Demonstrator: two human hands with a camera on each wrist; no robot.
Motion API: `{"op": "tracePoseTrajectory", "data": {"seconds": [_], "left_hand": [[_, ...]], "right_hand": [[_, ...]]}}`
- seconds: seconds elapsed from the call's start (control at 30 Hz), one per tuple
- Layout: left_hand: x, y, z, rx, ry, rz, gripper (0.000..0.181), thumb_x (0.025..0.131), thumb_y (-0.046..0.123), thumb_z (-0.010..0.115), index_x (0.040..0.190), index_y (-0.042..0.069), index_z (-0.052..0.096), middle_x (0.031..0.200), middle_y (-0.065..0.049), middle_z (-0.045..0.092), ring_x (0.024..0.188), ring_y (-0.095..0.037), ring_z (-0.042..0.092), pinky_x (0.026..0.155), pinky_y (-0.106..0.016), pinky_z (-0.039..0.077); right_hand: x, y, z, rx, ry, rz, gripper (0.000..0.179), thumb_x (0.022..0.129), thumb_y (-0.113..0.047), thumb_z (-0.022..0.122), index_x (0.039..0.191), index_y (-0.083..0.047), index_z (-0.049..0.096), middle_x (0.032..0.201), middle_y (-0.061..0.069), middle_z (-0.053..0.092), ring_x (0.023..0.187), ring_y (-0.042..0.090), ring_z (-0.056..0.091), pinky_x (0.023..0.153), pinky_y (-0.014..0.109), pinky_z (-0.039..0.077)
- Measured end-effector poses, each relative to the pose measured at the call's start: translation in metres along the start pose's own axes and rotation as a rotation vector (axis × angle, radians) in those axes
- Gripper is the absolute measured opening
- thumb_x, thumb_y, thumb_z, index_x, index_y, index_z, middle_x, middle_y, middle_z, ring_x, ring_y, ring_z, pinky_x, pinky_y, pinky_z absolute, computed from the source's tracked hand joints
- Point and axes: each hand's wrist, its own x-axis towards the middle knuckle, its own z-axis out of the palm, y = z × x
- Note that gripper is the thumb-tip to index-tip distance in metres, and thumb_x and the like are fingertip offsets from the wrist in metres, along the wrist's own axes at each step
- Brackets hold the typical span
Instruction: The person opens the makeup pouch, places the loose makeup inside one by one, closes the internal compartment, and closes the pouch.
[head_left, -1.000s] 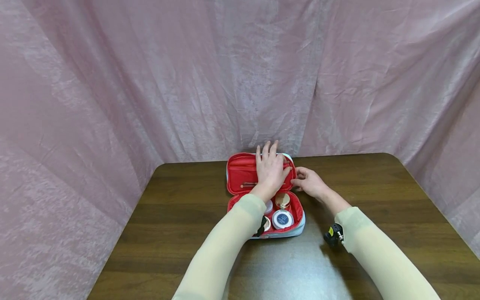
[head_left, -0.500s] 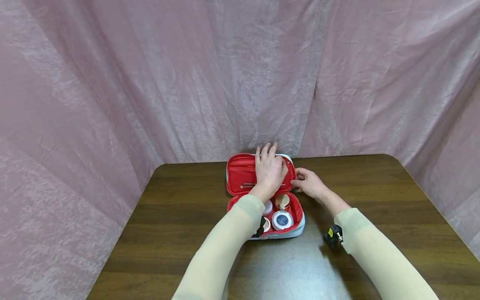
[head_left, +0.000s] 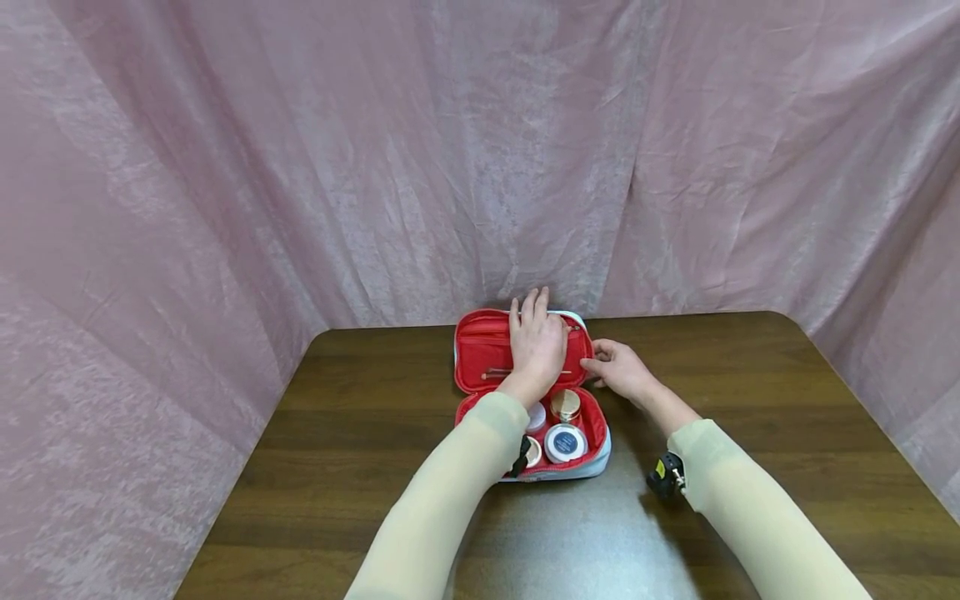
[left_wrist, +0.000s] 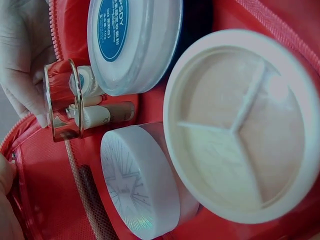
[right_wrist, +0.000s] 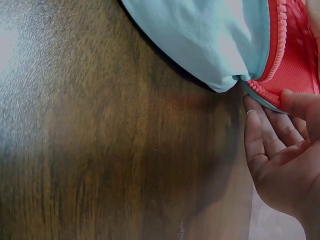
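A cosmetic bag (head_left: 598, 450) with a pale blue outside and red lining lies unzipped, lid folded back. My left hand (head_left: 536, 342) lies over the lid's inside, three fingers stretched past its top edge; thumb and index are drawn together near the lid pocket's zipper, and I cannot tell whether they hold anything. My right hand (right_wrist: 285, 155) pinches the lid's right edge, thumb on the red side and fingers beneath. Inside sit a blue-labelled jar (head_left: 566, 442), a gold-capped jar (head_left: 566, 404), a white-lidded jar (left_wrist: 142, 182) and a three-section compact (left_wrist: 240, 130).
Small tubes (left_wrist: 102, 115) lie behind the gold-rimmed jar. A thin makeup brush (head_left: 495, 372) lies across the lid, partly hidden by the left hand. The wooden table (head_left: 360, 450) extends around the bag, with a pink curtain (head_left: 375, 167) close behind its back edge.
My left hand has shifted slightly left and down along the lid, and its thumb has drawn in toward the index finger. The right hand keeps its hold on the lid's edge.
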Motion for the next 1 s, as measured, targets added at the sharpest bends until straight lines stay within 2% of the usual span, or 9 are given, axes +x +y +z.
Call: {"op": "tracePoseTrajectory", "data": {"seconds": [0.33,0.5,0.67,1.0], "left_hand": [[-0.002,-0.006,0.001,0.031,-0.005,-0.006,0.028,0.105,0.039,0.058,0.109,0.021,0.078,0.159,-0.003,0.04,0.149,-0.024,0.027,0.122,-0.052,0.019],[-0.003,-0.011,0.002,0.018,-0.009,-0.014,0.027,0.104,0.039,0.058,0.108,0.021,0.077,0.159,-0.004,0.039,0.149,-0.024,0.027,0.122,-0.052,0.019],[-0.003,-0.018,0.003,0.006,-0.006,-0.031,0.027,0.104,0.039,0.059,0.106,0.02,0.076,0.159,-0.005,0.039,0.148,-0.026,0.028,0.122,-0.053,0.019],[-0.004,-0.03,0.002,0.0,-0.012,-0.041,0.024,0.104,0.038,0.059,0.103,0.019,0.075,0.161,-0.007,0.037,0.149,-0.028,0.027,0.122,-0.055,0.018]], "right_hand": [[0.002,0.002,-0.002,-0.005,0.004,0.022,0.034,0.104,-0.01,0.061,0.13,0.011,0.055,0.113,0.029,0.07,0.096,0.037,0.072,0.079,0.045,0.06],[0.005,0.005,-0.003,0.001,0.009,0.021,0.032,0.103,-0.008,0.06,0.128,0.012,0.055,0.112,0.029,0.07,0.095,0.037,0.072,0.079,0.046,0.06],[0.005,0.005,-0.003,-0.012,0.016,0.032,0.03,0.103,-0.009,0.061,0.125,0.011,0.056,0.11,0.027,0.071,0.091,0.03,0.073,0.079,0.046,0.06],[0.006,0.006,-0.006,-0.003,0.02,0.059,0.03,0.104,-0.009,0.06,0.126,0.01,0.056,0.11,0.026,0.071,0.09,0.028,0.072,0.077,0.039,0.06]]}}
